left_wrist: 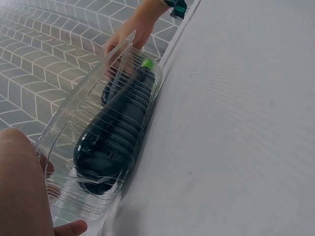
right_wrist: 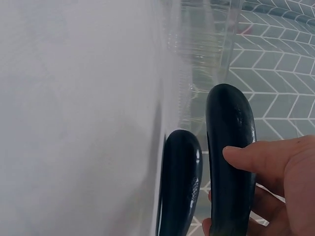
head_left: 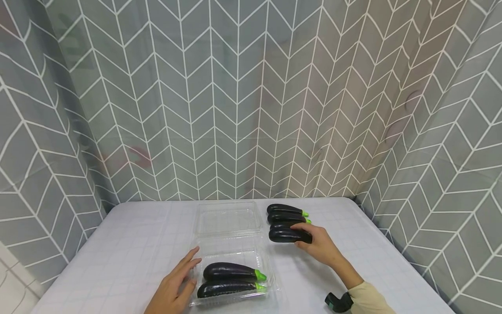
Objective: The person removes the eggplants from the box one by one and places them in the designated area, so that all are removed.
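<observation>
My right hand (head_left: 319, 246) grips a dark eggplant (right_wrist: 229, 162), thumb on one side and fingers on the other. In the right wrist view it is held just above the table, beside another eggplant (right_wrist: 181, 182). My left hand (head_left: 174, 283) is at the left side of a clear plastic clamshell container (head_left: 270, 274), its fingers spread and touching the rim. Two eggplants with green stem ends lie inside the container, a rear one (head_left: 229, 271) and a front one (head_left: 227, 288). The hinged lid (head_left: 229, 220) lies folded back, away from me.
Other eggplants lie in a row at the back right, including the farthest one (head_left: 284, 208). A white cloth covers the table (head_left: 129, 244). Grey patterned curtains (head_left: 235, 109) stand behind and at both sides. A black device (head_left: 339, 302) is at my right wrist.
</observation>
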Tool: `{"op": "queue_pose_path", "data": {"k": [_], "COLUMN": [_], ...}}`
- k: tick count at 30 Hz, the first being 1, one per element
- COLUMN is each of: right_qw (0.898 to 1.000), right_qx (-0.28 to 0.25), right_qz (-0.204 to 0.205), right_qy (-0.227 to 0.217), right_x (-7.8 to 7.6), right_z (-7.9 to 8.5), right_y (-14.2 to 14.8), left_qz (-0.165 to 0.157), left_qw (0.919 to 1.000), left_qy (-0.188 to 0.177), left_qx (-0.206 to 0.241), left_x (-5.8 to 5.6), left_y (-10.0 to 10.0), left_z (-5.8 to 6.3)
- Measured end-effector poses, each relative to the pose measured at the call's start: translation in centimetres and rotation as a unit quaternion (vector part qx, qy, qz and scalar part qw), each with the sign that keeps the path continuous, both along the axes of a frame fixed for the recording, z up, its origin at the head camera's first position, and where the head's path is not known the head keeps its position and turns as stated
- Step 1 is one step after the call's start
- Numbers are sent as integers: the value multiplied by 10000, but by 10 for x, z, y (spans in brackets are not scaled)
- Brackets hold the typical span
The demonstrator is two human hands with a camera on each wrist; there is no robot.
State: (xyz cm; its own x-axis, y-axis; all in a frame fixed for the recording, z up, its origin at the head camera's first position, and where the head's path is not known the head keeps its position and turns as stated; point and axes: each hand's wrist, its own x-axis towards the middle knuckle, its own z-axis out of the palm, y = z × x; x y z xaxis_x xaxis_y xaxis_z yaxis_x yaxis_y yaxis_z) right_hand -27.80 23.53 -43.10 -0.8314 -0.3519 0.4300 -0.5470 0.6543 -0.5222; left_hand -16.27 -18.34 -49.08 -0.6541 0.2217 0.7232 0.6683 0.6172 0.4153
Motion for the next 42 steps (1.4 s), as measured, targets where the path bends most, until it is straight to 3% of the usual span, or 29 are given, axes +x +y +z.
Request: {"op": "queue_pose_path", "data": {"k": [20, 35, 42], "right_qw": [9997, 9997, 9997], "right_qx": [127, 209, 170], "right_qz": [-144, -66, -162], "right_qy": [-159, 55, -51], "right_x": [-8, -10, -12], "right_z": [-12, -20, -24], "right_y": [3, 4, 6], "left_qz": [-68, -98, -86], "left_qw": [9999, 9999, 9999], "left_qy": [-141, -15, -18], "left_qx": [22, 40, 52], "left_x": [0, -1, -1], "left_y": [0, 0, -1], "left_z": [5, 1, -1]}}
